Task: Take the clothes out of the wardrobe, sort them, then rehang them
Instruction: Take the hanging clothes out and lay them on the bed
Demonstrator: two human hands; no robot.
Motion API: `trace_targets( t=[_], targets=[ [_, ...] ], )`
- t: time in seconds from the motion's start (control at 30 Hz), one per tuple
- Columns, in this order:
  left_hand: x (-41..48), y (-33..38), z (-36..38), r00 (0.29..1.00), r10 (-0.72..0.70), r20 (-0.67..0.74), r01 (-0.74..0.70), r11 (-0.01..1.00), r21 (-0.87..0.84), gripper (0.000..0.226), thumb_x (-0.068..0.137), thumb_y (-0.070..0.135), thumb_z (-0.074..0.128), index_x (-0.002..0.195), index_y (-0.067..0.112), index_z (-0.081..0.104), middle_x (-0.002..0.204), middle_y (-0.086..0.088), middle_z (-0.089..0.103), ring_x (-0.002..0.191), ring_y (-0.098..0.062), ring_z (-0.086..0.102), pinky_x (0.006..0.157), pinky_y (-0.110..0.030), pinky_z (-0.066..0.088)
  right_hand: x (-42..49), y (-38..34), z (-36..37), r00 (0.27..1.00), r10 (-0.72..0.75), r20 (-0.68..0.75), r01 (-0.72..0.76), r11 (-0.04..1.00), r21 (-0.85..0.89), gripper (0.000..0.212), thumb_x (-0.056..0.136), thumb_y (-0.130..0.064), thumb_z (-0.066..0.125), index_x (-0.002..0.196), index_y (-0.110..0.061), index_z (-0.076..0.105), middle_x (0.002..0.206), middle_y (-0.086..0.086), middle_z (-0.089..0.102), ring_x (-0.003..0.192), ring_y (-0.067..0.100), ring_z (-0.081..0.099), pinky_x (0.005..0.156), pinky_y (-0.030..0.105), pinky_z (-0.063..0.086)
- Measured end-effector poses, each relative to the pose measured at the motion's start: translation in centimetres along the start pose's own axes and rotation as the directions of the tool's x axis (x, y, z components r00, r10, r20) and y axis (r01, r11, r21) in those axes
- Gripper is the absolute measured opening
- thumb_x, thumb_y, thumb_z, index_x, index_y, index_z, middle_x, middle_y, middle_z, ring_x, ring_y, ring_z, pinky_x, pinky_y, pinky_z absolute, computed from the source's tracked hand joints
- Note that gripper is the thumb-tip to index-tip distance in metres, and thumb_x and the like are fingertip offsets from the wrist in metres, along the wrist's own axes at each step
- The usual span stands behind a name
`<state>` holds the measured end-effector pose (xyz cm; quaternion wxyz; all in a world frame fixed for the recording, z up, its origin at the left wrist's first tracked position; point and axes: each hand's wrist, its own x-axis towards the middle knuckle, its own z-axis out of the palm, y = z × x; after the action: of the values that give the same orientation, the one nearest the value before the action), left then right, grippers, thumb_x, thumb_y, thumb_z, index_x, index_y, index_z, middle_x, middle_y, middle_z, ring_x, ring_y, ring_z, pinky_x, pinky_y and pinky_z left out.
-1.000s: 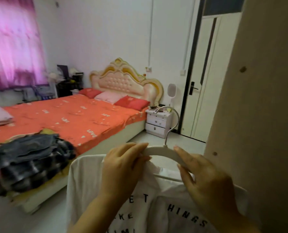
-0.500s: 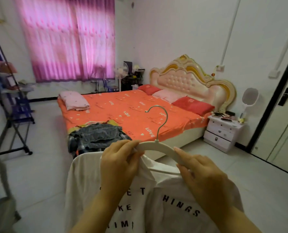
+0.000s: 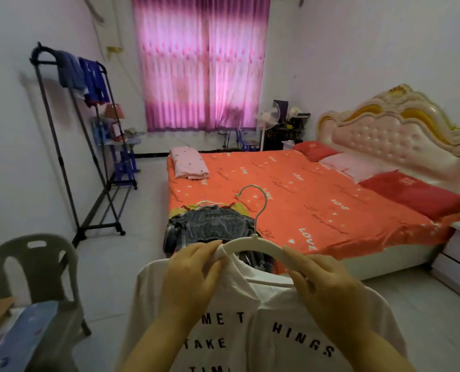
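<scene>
Status change: over the last second the view has swung off the wardrobe panel, and the bed (image 3: 304, 189) now fills the background, so the person has turned to face it. The grip on the hanger (image 3: 253, 244) is unchanged. Judged meaning: the shirt (image 3: 250, 318) is out of the wardrobe and bound for sorting, probably onto the pile (image 3: 210, 224) at the bed's near corner.

Position: the shirt is held in the air on the near side of the bed, short of the pile and apart from it.

Hands: the left hand (image 3: 194, 272) pinches the hanger's left end, with collar cloth caught under the fingers. The right hand (image 3: 328, 288) curls over the hanger's right arm.

Orientation: the hanger's long axis runs left to right, roughly along the bed's near edge, with the right end slightly lower. The hook stands upward on the bed side, its open tip curling left. The shirt hangs straight down, with the print facing the person (lettering upright).
</scene>
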<state>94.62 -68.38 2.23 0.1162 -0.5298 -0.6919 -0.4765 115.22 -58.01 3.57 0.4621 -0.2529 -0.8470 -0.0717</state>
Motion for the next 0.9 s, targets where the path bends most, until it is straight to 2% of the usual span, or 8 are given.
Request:
trace_targets(
  t=[0.07,0.27,0.4,0.53,0.6,0.67,0.83,0.9],
  targets=[
    [2.4,-1.0,1.7,1.0,-0.03,-0.003,0.03,0.999,0.037,0.036,0.084,0.036,0.056,0.115,0.021,0.066,0.1,0.011,0.064,0.091,-0.009,0.059,0.079,-0.032,0.054,2.2,2.3,2.5,1.0,-0.011,0.014,0.011,1.0,0.017,0.04,0.073,-0.023,0.066,0.113,-0.025,0.068,0.073,-0.004,0.067,0.058,0.012,0.059,0.048,0.017,0.044],
    [7.9,-5.0,6.3,0.994,-0.111,0.008,0.109,0.988,0.105,0.036,0.084,0.031,0.055,0.117,0.019,0.065,0.104,0.007,0.066,0.095,-0.008,0.056,0.083,-0.023,0.045,7.1,7.5,10.2,0.999,-0.041,0.036,0.038,0.996,0.076,0.035,0.078,-0.03,0.052,0.107,-0.023,0.071,0.072,-0.004,0.065,0.063,0.009,0.053,0.049,0.015,0.036],
    [11.7,-9.0,9.9,0.986,-0.164,0.022,0.16,0.979,0.127,0.035,0.087,0.022,0.059,0.122,0.02,0.062,0.108,0.011,0.061,0.099,-0.003,0.048,0.086,-0.01,0.029,10.3,10.5,15.8,0.996,-0.061,0.067,0.056,0.996,0.074,0.035,0.071,-0.02,0.066,0.105,-0.02,0.072,0.071,-0.003,0.066,0.055,0.014,0.058,0.043,0.017,0.037],
    [15.5,-14.7,13.5,0.981,-0.193,0.033,0.187,0.974,0.125,0.042,0.081,0.026,0.055,0.122,0.019,0.061,0.109,0.009,0.062,0.099,-0.004,0.048,0.087,-0.013,0.03,13.5,13.1,22.9,0.992,-0.097,0.079,0.089,0.992,0.093,0.035,0.071,-0.021,0.066,0.105,-0.019,0.072,0.07,-0.003,0.066,0.055,0.016,0.059,0.038,0.023,0.043],
    [18.1,-18.2,15.2,0.979,-0.2,0.04,0.193,0.973,0.124,0.043,0.081,0.026,0.056,0.123,0.019,0.06,0.11,0.008,0.062,0.1,-0.004,0.049,0.088,-0.015,0.032,15.5,14.2,27.1,0.991,-0.104,0.087,0.095,0.991,0.098,0.032,0.077,-0.025,0.058,0.104,-0.02,0.073,0.07,-0.002,0.066,0.055,0.015,0.058,0.037,0.023,0.042],
    [21.0,-21.4,16.7,0.979,-0.195,0.055,0.187,0.974,0.126,0.044,0.082,0.027,0.055,0.125,0.019,0.059,0.111,0.008,0.063,0.1,-0.004,0.049,0.088,-0.019,0.036,17.7,15.4,31.0,0.991,-0.093,0.097,0.082,0.99,0.112,0.035,0.08,-0.029,0.05,0.103,-0.02,0.074,0.07,-0.001,0.066,0.054,0.014,0.058,0.039,0.021,0.04],
    [28.4,-27.9,19.8,0.972,-0.21,0.111,0.193,0.97,0.145,0.047,0.085,0.034,0.048,0.129,0.02,0.056,0.115,0.008,0.061,0.104,-0.002,0.048,0.095,-0.026,0.04,23.1,17.9,39.3,0.991,-0.058,0.125,0.04,0.99,0.138,0.034,0.079,-0.03,0.049,0.105,-0.023,0.07,0.073,-0.002,0.067,0.057,0.014,0.058,0.041,0.02,0.04],
    [30.8,-30.2,21.1,0.97,-0.208,0.126,0.185,0.968,0.171,0.049,0.085,0.038,0.043,0.128,0.019,0.056,0.114,0.006,0.062,0.105,-0.007,0.051,0.095,-0.028,0.04,24.9,19.0,42.3,0.99,-0.014,0.142,-0.01,0.986,0.168,0.033,0.079,-0.032,0.05,0.105,-0.025,0.069,0.075,-0.002,0.066,0.062,0.011,0.056,0.044,0.019,0.039]
  ],
)
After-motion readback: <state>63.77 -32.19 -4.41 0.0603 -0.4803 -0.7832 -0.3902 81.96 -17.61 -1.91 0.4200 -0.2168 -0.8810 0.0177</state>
